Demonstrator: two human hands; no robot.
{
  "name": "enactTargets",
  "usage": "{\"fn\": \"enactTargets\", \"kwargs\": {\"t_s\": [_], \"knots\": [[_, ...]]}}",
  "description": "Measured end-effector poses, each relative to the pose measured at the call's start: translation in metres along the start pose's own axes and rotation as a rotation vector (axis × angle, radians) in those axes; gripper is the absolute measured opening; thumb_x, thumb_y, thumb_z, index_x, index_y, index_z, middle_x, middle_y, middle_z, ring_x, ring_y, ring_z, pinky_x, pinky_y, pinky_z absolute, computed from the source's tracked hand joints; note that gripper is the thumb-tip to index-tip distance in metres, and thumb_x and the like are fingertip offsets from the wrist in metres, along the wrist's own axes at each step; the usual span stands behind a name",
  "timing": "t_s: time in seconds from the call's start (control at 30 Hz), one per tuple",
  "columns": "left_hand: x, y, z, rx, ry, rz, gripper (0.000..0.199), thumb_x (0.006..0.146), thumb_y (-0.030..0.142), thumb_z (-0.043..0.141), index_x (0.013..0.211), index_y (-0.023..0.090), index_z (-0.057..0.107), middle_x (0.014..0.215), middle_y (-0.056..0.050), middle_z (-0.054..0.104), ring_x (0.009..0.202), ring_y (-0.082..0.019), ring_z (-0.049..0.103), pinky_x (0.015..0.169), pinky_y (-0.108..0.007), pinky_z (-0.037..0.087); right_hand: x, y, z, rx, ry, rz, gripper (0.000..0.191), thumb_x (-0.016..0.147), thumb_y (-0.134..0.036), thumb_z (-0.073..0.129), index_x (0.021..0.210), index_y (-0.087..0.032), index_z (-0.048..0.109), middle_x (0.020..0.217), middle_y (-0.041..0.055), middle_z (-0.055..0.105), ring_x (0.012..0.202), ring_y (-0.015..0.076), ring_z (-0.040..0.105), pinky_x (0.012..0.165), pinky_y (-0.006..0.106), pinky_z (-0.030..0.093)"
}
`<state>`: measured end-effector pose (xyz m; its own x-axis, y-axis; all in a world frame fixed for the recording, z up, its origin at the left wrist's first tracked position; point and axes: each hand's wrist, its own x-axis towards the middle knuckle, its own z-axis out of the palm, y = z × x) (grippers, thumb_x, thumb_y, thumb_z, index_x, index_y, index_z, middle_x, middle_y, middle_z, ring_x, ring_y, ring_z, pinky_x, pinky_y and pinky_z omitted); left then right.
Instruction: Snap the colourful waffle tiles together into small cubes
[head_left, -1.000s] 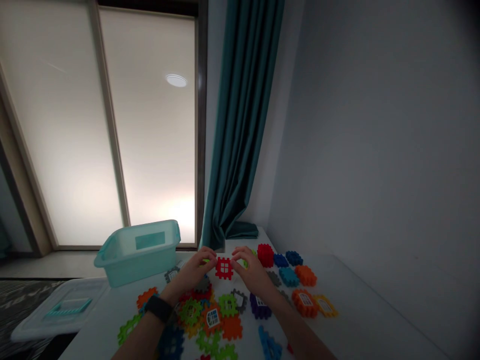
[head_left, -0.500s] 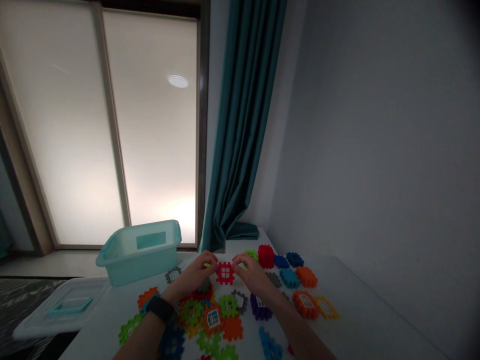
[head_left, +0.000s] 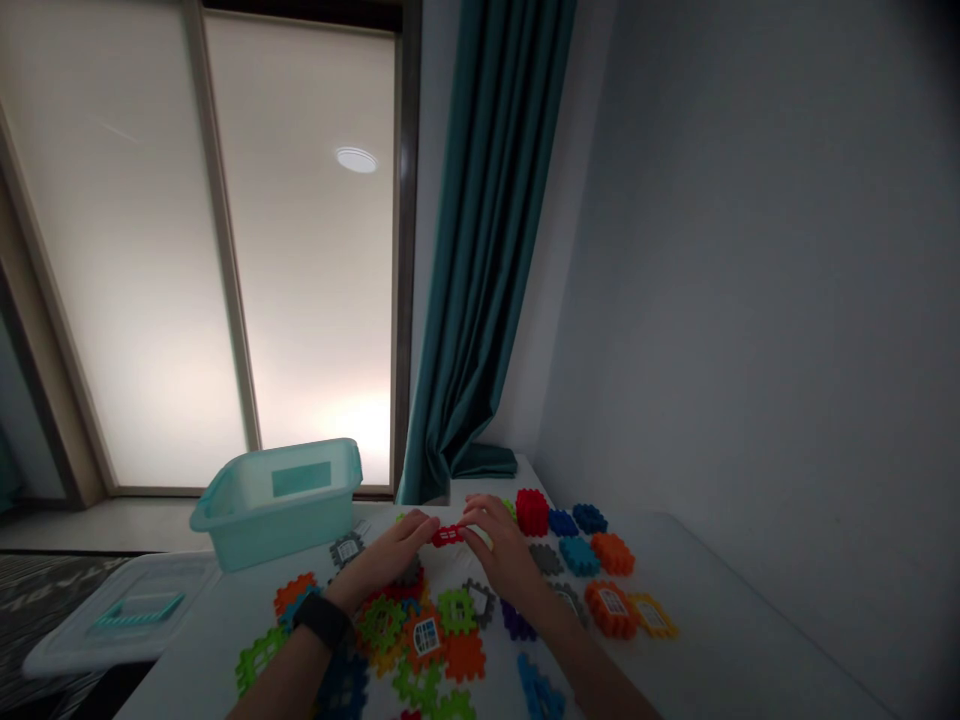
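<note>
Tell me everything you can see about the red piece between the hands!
The red plastic tile is a small, flat, bright red toy piece with bumpy, notched edges. It looks like moulded plastic. Its thin edge faces the camera, so its flat face is hard to see, and small gaps show along it. The fingertips of the left hand and the right hand pinch it from both sides. It seems to be held just above the white table.

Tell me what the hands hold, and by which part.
A flat red plastic building tile, held at opposite edges by the left hand and right hand.
</note>
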<state>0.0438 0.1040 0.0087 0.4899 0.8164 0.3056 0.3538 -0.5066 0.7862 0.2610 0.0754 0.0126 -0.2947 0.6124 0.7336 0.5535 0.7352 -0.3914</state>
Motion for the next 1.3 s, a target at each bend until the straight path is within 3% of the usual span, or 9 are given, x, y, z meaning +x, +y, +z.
{"fn": "enactTargets", "kwargs": {"t_s": [0.1, 0.23, 0.37, 0.5, 0.63, 0.83, 1.3], "knots": [[-0.001, -0.001, 0.000, 0.007, -0.039, 0.006, 0.044, 0.102, 0.054, 0.034, 0.092, 0.022, 0.063, 0.094, 0.000, 0.065, 0.093, -0.019, 0.059, 0.089, -0.030, 0.047, -0.002, 0.001, 0.001, -0.060, 0.020, -0.048, 0.016, 0.100, -0.025, 0.049, 0.096, -0.026, 0.064, 0.107, 0.0066, 0.064, 0.111, 0.0236, 0.059, 0.098, 0.042, 0.049], [0.000, 0.001, -0.002, 0.029, -0.062, 0.009, 0.038, 0.098, 0.052, 0.043, 0.089, 0.020, 0.061, 0.091, -0.001, 0.062, 0.086, -0.018, 0.059, 0.080, -0.028, 0.049, -0.001, 0.002, -0.002, -0.117, -0.009, -0.059, 0.012, 0.100, -0.024, 0.050, 0.100, -0.025, 0.062, 0.110, 0.0068, 0.064, 0.110, 0.0231, 0.060, 0.097, 0.041, 0.050], [0.000, 0.005, -0.002, 0.305, 0.100, 0.136, 0.026, 0.088, 0.045, 0.065, 0.096, 0.020, 0.061, 0.102, -0.004, 0.061, 0.096, -0.023, 0.058, 0.087, -0.035, 0.048, 0.001, 0.000, -0.010, -0.115, -0.142, -0.057, 0.013, 0.097, -0.018, 0.052, 0.105, -0.025, 0.061, 0.113, 0.0065, 0.066, 0.110, 0.0229, 0.061, 0.097, 0.042, 0.052], [-0.002, 0.005, -0.002, 0.572, 0.257, 0.301, 0.036, 0.083, 0.045, 0.075, 0.109, 0.022, 0.064, 0.112, -0.009, 0.061, 0.105, -0.029, 0.056, 0.094, -0.045, 0.045, 0.001, -0.002, -0.018, -0.127, -0.188, -0.032, 0.026, 0.090, -0.014, 0.059, 0.113, -0.026, 0.059, 0.124, 0.0073, 0.064, 0.118, 0.0241, 0.060, 0.102, 0.043, 0.051], [-0.003, 0.003, -0.003, 0.652, 0.288, 0.369, 0.042, 0.084, 0.049, 0.073, 0.116, 0.024, 0.065, 0.112, -0.010, 0.061, 0.103, -0.030, 0.058, 0.095, -0.048, 0.047, 0.001, -0.003, -0.019, -0.156, -0.184, -0.050, 0.035, 0.087, -0.014, 0.064, 0.118, -0.026, 0.057, 0.124, 0.0075, 0.065, 0.118, 0.0254, 0.061, 0.100, 0.044, 0.052], [-0.002, -0.001, -0.003, 0.679, 0.322, 0.391, 0.045, 0.088, 0.051, 0.069, 0.125, 0.026, 0.062, 0.114, -0.009, 0.060, 0.106, -0.030, 0.058, 0.096, -0.048, 0.048, 0.000, -0.003, -0.017, -0.259, -0.118, -0.130, 0.023, 0.091, -0.016, 0.061, 0.112, -0.026, 0.059, 0.120, 0.0075, 0.068, 0.111, 0.0257, 0.065, 0.095, 0.045, 0.054], [-0.003, 0.003, -0.004, 0.662, 0.343, 0.397, 0.044, 0.091, 0.056, 0.063, 0.123, 0.025, 0.064, 0.110, -0.009, 0.060, 0.103, -0.030, 0.059, 0.094, -0.047, 0.050, -0.001, -0.007, -0.018, -0.304, -0.084, -0.153, 0.025, 0.088, -0.018, 0.063, 0.112, -0.026, 0.060, 0.117, 0.0087, 0.067, 0.109, 0.0273, 0.064, 0.093, 0.046, 0.053]]}}
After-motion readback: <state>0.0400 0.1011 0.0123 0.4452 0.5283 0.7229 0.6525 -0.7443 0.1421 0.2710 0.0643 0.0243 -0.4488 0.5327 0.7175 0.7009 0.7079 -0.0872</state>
